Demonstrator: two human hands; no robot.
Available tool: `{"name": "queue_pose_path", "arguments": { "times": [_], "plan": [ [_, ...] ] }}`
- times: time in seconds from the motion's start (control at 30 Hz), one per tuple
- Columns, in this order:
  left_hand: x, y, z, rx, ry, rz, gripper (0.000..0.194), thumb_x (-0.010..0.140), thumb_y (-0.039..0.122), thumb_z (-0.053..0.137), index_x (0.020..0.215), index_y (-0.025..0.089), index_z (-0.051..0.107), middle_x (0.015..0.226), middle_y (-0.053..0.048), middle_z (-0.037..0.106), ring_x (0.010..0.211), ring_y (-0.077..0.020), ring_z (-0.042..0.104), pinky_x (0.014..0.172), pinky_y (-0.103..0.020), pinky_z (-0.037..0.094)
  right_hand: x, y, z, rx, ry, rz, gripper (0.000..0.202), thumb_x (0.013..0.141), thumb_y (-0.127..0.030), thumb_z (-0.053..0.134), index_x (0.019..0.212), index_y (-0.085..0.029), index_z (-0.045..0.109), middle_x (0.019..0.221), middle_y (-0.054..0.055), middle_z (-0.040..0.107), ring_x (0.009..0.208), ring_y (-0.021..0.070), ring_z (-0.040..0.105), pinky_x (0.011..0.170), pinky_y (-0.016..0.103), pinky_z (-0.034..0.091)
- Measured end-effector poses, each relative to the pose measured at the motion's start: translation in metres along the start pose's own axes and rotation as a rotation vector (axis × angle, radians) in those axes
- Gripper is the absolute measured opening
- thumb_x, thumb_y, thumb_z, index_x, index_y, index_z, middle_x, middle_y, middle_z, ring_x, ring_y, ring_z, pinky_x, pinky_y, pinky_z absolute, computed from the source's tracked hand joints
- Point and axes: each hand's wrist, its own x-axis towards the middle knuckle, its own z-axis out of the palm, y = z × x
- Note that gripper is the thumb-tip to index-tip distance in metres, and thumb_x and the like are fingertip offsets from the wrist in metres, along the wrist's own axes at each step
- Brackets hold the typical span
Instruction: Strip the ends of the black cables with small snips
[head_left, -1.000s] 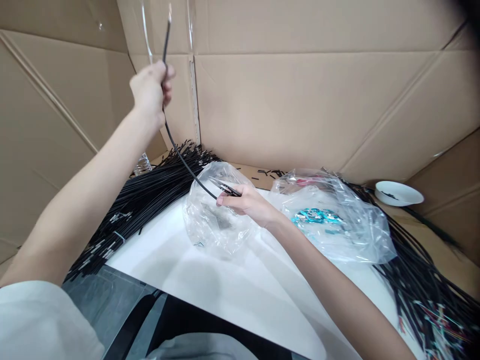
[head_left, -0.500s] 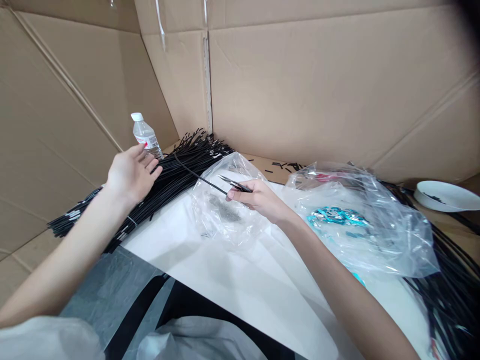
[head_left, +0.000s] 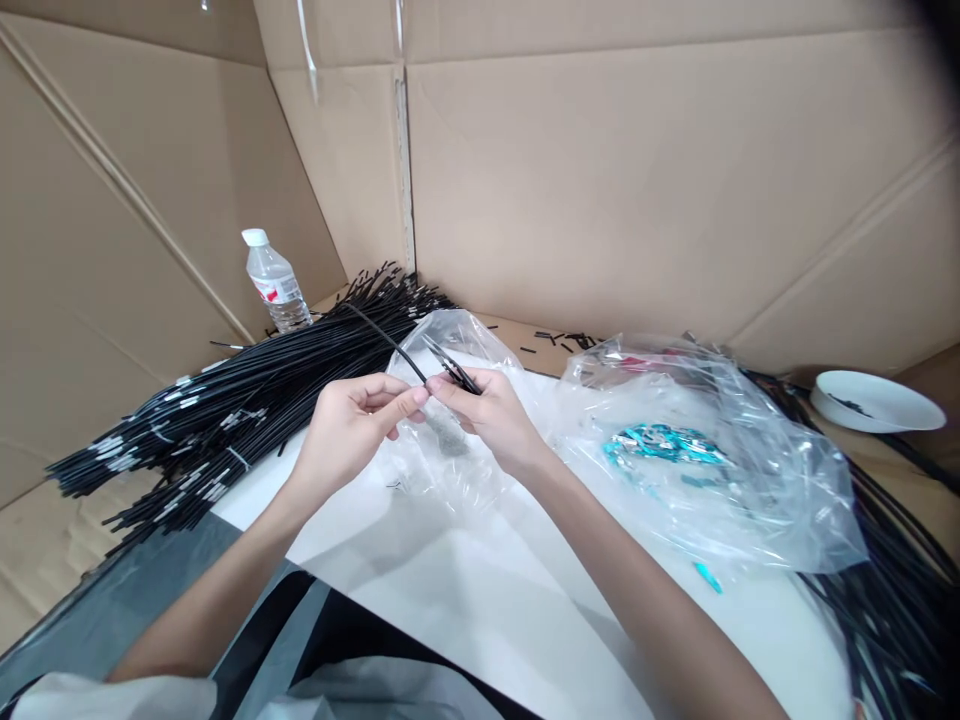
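My left hand [head_left: 364, 420] is closed, its thumb and forefinger pinching the end of a thin black cable [head_left: 390, 343]. Fingertip to fingertip with it, my right hand [head_left: 491, 410] is also closed. It holds dark pointed tweezers [head_left: 454, 368], tips up and to the left, and its fingertips touch the same cable end. From there the cable curves back to a large bundle of black cables [head_left: 262, 375] with pale ends. Under both hands lies a clear plastic bag [head_left: 480, 340] with a heap of tiny grey parts [head_left: 450, 437]. The fingers partly hide the cable's tip.
A water bottle [head_left: 276, 285] stands behind the bundle. To the right are a clear bag [head_left: 787, 490] of turquoise pieces [head_left: 664, 443], a loose turquoise piece [head_left: 707, 577], a white bowl [head_left: 877, 400] and more black cables [head_left: 900, 600]. Cardboard walls [head_left: 637, 180] enclose the white work surface [head_left: 420, 560].
My left hand has come from beside the bundle, where it was open, over to the right and closed on the cable end. My right hand stays near the same spot, still holding the tweezers.
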Motion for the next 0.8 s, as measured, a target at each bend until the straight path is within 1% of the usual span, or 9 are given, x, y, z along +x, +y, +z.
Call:
{"name": "queue_pose_path", "arguments": {
  "times": [0.1,0.17,0.3,0.37,0.47,0.57,0.63,0.7,0.8],
  "plan": [
    [0.005,0.000,0.003,0.004,-0.027,-0.017,0.033,0.071,0.048,0.085,0.074,0.016,0.077,0.070,-0.005,0.076,0.050,-0.0095,0.050,0.045,-0.019,0.038,0.003,0.001,0.003,0.072,0.034,-0.041,0.042,0.067,-0.055,0.082,0.071,-0.019,0.061,0.065,-0.005,0.044,0.059,0.0093,0.035,0.052,0.027,0.026],
    [0.008,0.001,0.003,-0.008,-0.046,-0.023,0.031,0.071,0.047,0.085,0.073,0.017,0.077,0.072,-0.005,0.076,0.050,-0.0093,0.051,0.045,-0.019,0.038,0.006,-0.001,0.004,0.089,0.041,-0.059,0.043,0.066,-0.056,0.082,0.070,-0.019,0.061,0.066,-0.004,0.046,0.060,0.0095,0.037,0.053,0.026,0.028],
    [0.013,0.001,-0.001,-0.050,-0.175,-0.078,0.030,0.073,0.047,0.082,0.072,0.017,0.078,0.071,-0.006,0.075,0.049,-0.0089,0.049,0.044,-0.019,0.037,0.009,-0.005,0.003,0.034,0.023,-0.094,0.045,0.068,-0.058,0.081,0.067,-0.019,0.060,0.065,-0.004,0.046,0.061,0.0097,0.037,0.053,0.027,0.028],
    [0.015,0.002,-0.003,-0.093,-0.204,-0.100,0.031,0.073,0.047,0.082,0.070,0.017,0.077,0.069,-0.005,0.073,0.047,-0.0077,0.046,0.042,-0.019,0.035,0.009,-0.006,0.003,0.015,0.005,-0.108,0.045,0.069,-0.060,0.079,0.068,-0.019,0.060,0.063,-0.004,0.045,0.060,0.0099,0.037,0.053,0.027,0.027],
    [0.014,0.005,-0.003,-0.142,-0.162,-0.127,0.029,0.071,0.044,0.085,0.068,0.017,0.074,0.055,0.001,0.061,0.041,-0.0050,0.037,0.039,-0.018,0.028,0.008,-0.006,0.001,-0.007,-0.021,-0.130,0.046,0.074,-0.062,0.075,0.066,-0.020,0.058,0.062,-0.005,0.040,0.058,0.0098,0.033,0.052,0.027,0.025],
    [0.012,0.008,0.000,-0.139,-0.127,-0.152,0.028,0.070,0.043,0.086,0.073,0.017,0.075,0.045,0.006,0.047,0.039,-0.0049,0.033,0.038,-0.018,0.025,0.004,-0.007,-0.004,-0.052,-0.062,-0.153,0.049,0.081,-0.061,0.069,0.063,-0.020,0.052,0.060,-0.006,0.033,0.056,0.0093,0.028,0.052,0.028,0.021],
    [0.011,0.009,0.003,-0.113,-0.123,-0.144,0.029,0.069,0.043,0.086,0.075,0.017,0.075,0.044,0.006,0.044,0.040,-0.0054,0.034,0.039,-0.018,0.028,0.001,-0.008,-0.009,-0.096,-0.073,-0.151,0.050,0.083,-0.059,0.069,0.060,-0.021,0.046,0.059,-0.006,0.031,0.055,0.0091,0.027,0.052,0.028,0.020],
    [0.010,0.010,0.004,-0.077,-0.124,-0.123,0.029,0.069,0.042,0.086,0.068,0.016,0.072,0.044,0.006,0.044,0.041,-0.0054,0.035,0.040,-0.018,0.029,-0.001,-0.009,-0.015,-0.133,-0.062,-0.131,0.051,0.081,-0.058,0.071,0.059,-0.021,0.043,0.058,-0.007,0.030,0.055,0.0089,0.026,0.052,0.028,0.020],
    [0.009,0.010,0.007,-0.022,-0.125,-0.085,0.031,0.071,0.041,0.084,0.063,0.016,0.067,0.044,0.005,0.045,0.041,-0.0057,0.035,0.040,-0.019,0.027,-0.004,-0.010,-0.024,-0.165,-0.081,-0.074,0.044,0.075,-0.056,0.077,0.064,-0.019,0.055,0.059,-0.007,0.036,0.055,0.0087,0.027,0.053,0.028,0.021]
  ]
}}
